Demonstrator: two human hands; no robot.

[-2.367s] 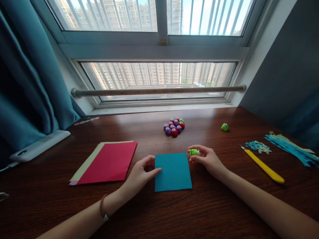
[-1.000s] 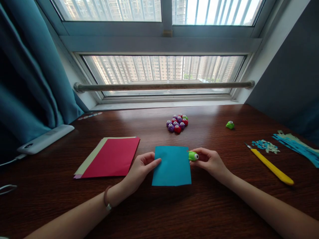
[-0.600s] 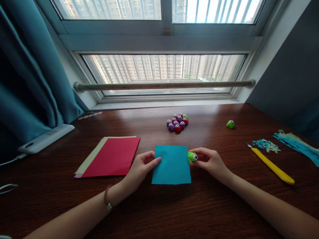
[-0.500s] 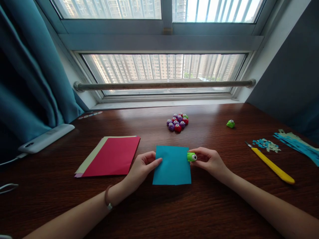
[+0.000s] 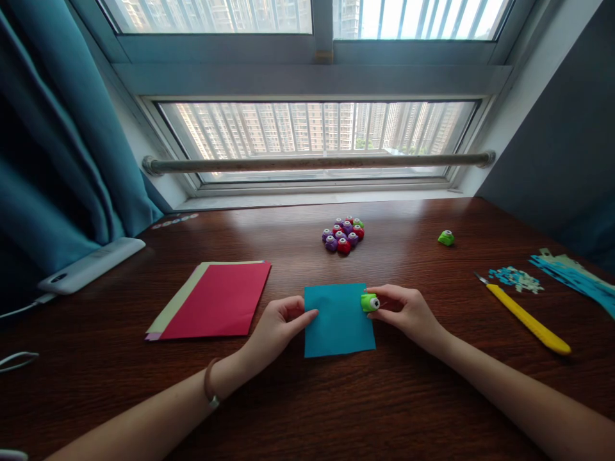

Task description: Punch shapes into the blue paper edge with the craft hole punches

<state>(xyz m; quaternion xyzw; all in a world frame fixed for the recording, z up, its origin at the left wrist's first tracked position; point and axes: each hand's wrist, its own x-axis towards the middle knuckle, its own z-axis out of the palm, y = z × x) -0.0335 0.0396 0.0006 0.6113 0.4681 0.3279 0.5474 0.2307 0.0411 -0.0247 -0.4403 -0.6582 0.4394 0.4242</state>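
At the table's left edge I see a white device (image 5: 91, 265) lying by the curtain. Nearer the middle, a stack of paper (image 5: 211, 299) with a red sheet on top lies flat on the wood. My left hand (image 5: 277, 326) rests just right of it, fingers curled and pinching the left edge of the blue sheet (image 5: 338, 320), which lies flat near the table's front edge, about midway along it. On that sheet's upper right corner sits the small green punch (image 5: 369, 302), slid over the paper's edge; my right hand (image 5: 408, 310) is closed around it, fingertips on its side. Toward the table's back edge, beyond the blue sheet, a cluster of punches (image 5: 343, 234) in purple, red and green is packed together. Further right, a second green punch (image 5: 446, 237) stands alone. Near the right edge a yellow knife (image 5: 526, 317) lies at a slant, with paper bits (image 5: 515, 280) just behind it and blue paper strips (image 5: 574, 278) at the far right edge.
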